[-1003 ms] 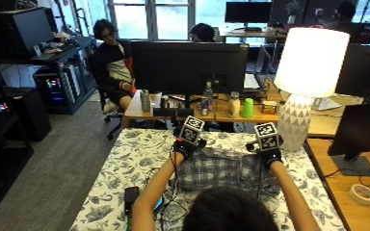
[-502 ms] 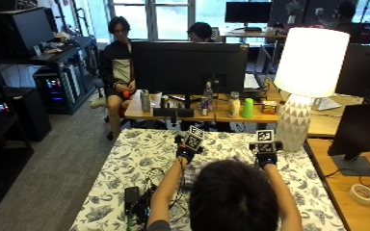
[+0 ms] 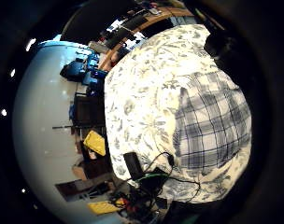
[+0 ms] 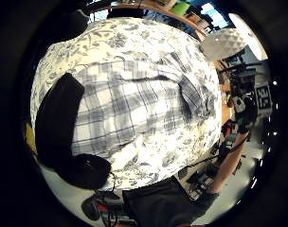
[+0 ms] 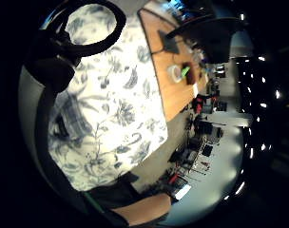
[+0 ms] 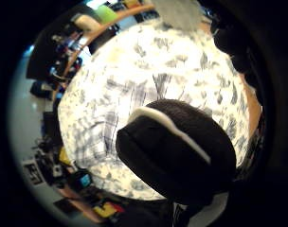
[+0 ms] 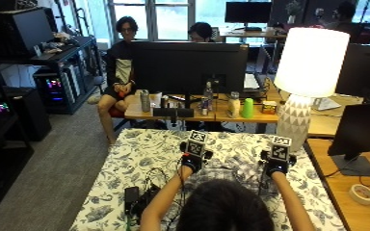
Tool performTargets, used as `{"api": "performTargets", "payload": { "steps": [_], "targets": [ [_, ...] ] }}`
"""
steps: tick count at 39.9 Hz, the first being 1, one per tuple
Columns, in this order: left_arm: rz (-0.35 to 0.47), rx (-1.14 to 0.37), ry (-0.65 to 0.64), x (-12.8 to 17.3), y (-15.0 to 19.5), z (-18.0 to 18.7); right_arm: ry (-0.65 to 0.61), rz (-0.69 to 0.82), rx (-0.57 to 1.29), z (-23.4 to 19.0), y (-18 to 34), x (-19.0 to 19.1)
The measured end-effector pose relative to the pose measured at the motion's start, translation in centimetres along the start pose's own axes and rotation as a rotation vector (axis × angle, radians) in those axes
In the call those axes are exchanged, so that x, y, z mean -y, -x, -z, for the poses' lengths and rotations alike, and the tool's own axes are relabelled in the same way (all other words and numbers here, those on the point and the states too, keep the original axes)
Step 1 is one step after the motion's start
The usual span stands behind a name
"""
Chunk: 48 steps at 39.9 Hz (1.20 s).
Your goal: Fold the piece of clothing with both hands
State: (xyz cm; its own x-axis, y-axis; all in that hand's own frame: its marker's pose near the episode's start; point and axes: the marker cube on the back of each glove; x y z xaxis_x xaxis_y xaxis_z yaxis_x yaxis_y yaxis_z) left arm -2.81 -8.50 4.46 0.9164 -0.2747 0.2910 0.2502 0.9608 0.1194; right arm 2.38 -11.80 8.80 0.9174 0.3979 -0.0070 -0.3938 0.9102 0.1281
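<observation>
A grey-and-white plaid shirt (image 7: pixel 235 168) lay spread on the floral cloth (image 7: pixel 140 159) covering the table, in front of the person and partly hidden behind their head (image 7: pixel 227 207). The left hand (image 7: pixel 192 161) was at the shirt's far left part and the right hand (image 7: pixel 276 166) at its far right edge, both forearms reaching out over it. Whether either hand's fingers pinched the fabric or lay flat could not be told. A white lamp (image 7: pixel 308 82) stood beyond the table's far right corner.
</observation>
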Motion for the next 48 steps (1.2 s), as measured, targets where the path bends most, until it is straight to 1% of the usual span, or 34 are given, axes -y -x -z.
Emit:
{"api": "performTargets", "payload": {
  "steps": [2, 3, 4, 6, 8, 9, 11, 13, 15, 18, 20, 22, 25, 27, 29, 30, 31, 34, 35, 36, 41, 45, 46, 47, 48],
  "targets": [
    [-0.045, -0.06, 0.046, -1.0, -1.4, -1.1, 0.215, 0.015, 0.062, -1.5, -0.2, -2.6],
    [-0.073, -0.1, 0.077, -1.4, -2.2, -1.8, 0.294, 0.008, 0.097, -1.8, -0.3, -3.8],
    [-0.105, -0.142, 0.121, -1.9, -2.9, -2.6, 0.353, -0.011, 0.13, -2.2, -0.4, -4.9],
    [-0.165, -0.206, 0.233, -2.8, -4.0, -4.2, 0.431, -0.058, 0.186, -3.1, -0.5, -6.0],
    [-0.176, -0.21, 0.336, -3.5, -4.4, -6.0, 0.492, -0.091, 0.221, -4.4, -0.4, -6.7],
    [-0.162, -0.193, 0.381, -3.7, -4.4, -7.0, 0.507, -0.108, 0.225, -5.1, -0.3, -6.9],
    [-0.098, -0.14, 0.459, -4.2, -4.2, -9.0, 0.503, -0.128, 0.213, -6.3, -0.1, -7.1],
    [-0.025, -0.093, 0.512, -4.4, -4.0, -10.8, 0.497, -0.095, 0.202, -7.2, 0.4, -7.3],
    [0.008, -0.09, 0.543, -4.5, -3.9, -12.1, 0.504, -0.081, 0.174, -7.9, 0.7, -7.6],
    [0.012, -0.123, 0.53, -4.2, -3.9, -13.2, 0.487, -0.153, 0.087, -8.9, 0.3, -7.4],
    [0.011, -0.136, 0.519, -4.1, -3.9, -13.4, 0.496, -0.147, 0.064, -9.3, 0.4, -7.5],
    [0.01, -0.138, 0.527, -4.2, -3.9, -13.4, 0.546, -0.129, 0.057, -9.4, 0.7, -8.0],
    [0.022, -0.131, 0.527, -4.2, -3.8, -13.5, 0.635, -0.195, 0.013, -9.5, 0.7, -8.8],
    [0.032, -0.127, 0.506, -4.0, -3.8, -13.6, 0.609, -0.216, -0.004, -9.4, 0.7, -8.6],
    [0.026, -0.134, 0.485, -3.9, -4.0, -13.7, 0.55, -0.19, 0.003, -9.4, 0.9, -8.3],
    [0.023, -0.139, 0.478, -3.9, -4.0, -13.7, 0.547, -0.184, 0.006, -9.3, 1.0, -8.3],
    [0.023, -0.144, 0.475, -3.9, -4.0, -13.8, 0.565, -0.192, 0.003, -9.3, 1.0, -8.5],
    [0.017, -0.159, 0.488, -4.2, -4.1, -13.9, 0.682, -0.266, -0.021, -8.9, 1.2, -9.5],
    [0.01, -0.164, 0.495, -4.4, -4.2, -13.8, 0.696, -0.274, -0.022, -8.9, 1.3, -9.7],
    [0.005, -0.167, 0.501, -4.5, -4.2, -13.8, 0.683, -0.263, -0.013, -8.9, 1.4, -9.6],
    [0.026, -0.161, 0.494, -4.3, -4.1, -13.7, 0.5, -0.186, 0.047, -9.2, 2.1, -8.4],
    [0.056, -0.151, 0.534, -4.5, -4.0, -13.5, 0.276, -0.107, 0.081, -9.1, 2.9, -6.6],
    [0.067, -0.149, 0.545, -4.5, -4.0, -13.4, 0.245, -0.107, 0.076, -9.0, 3.0, -6.3],
    [0.076, -0.149, 0.552, -4.5, -4.0, -13.4, 0.243, -0.122, 0.061, -8.9, 3.1, -6.4],
    [0.08, -0.152, 0.557, -4.5, -3.9, -13.4, 0.276, -0.153, 0.035, -8.7, 3.2, -6.7]
  ]
}}
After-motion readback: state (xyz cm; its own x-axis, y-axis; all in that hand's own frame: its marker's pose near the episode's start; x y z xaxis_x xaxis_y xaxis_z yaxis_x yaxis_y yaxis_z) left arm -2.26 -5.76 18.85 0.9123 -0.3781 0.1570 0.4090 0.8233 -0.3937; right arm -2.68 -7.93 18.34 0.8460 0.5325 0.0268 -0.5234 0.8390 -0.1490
